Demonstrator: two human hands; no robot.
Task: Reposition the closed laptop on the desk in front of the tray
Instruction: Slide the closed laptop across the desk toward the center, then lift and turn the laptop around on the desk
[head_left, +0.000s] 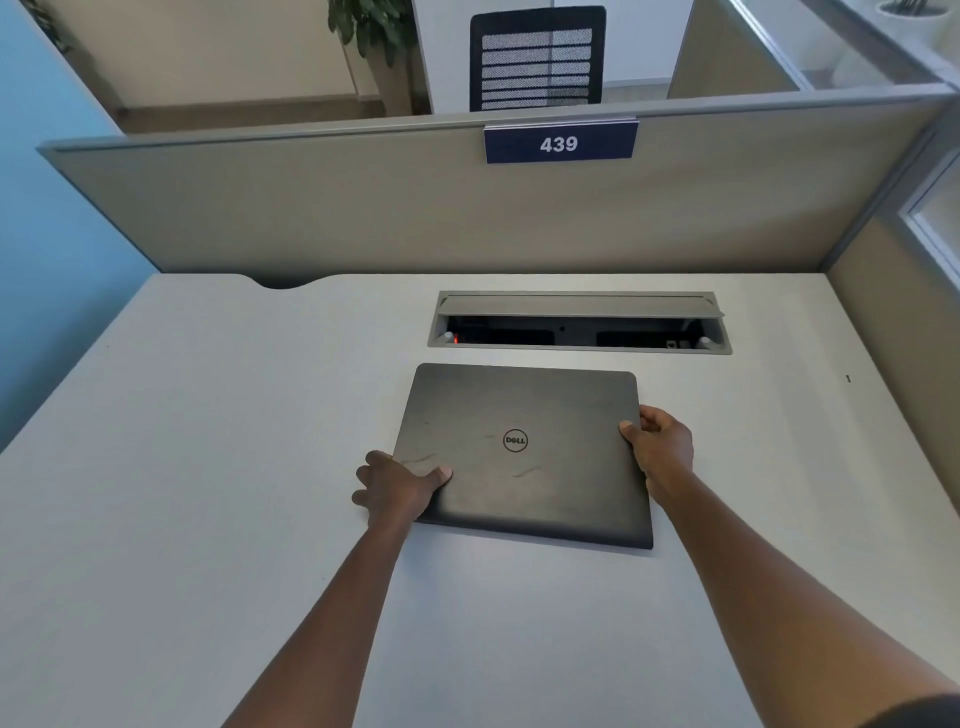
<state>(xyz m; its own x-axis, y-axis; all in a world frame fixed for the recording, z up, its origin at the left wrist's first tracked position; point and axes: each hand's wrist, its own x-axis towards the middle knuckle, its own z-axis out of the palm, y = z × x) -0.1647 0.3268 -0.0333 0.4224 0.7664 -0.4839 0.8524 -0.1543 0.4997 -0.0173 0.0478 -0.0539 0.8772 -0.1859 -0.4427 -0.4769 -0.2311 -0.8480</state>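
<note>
A closed dark grey laptop (524, 452) with a round logo on its lid lies flat on the pale desk (208, 467), just in front of the recessed cable tray (579, 325) with its flap raised. My left hand (397, 486) grips the laptop's left edge near the front corner, thumb on the lid. On the right edge my right hand (660, 449) holds the laptop, thumb over the lid and fingers curled at the side. The laptop sits slightly skewed, its front edge slanting down to the right.
A beige partition (415, 208) with a blue sign reading 439 (560, 143) closes the back of the desk; another panel closes the right side. A cable notch (280, 283) cuts the desk's back edge at left. Beyond stand a black mesh chair (537, 57) and a plant.
</note>
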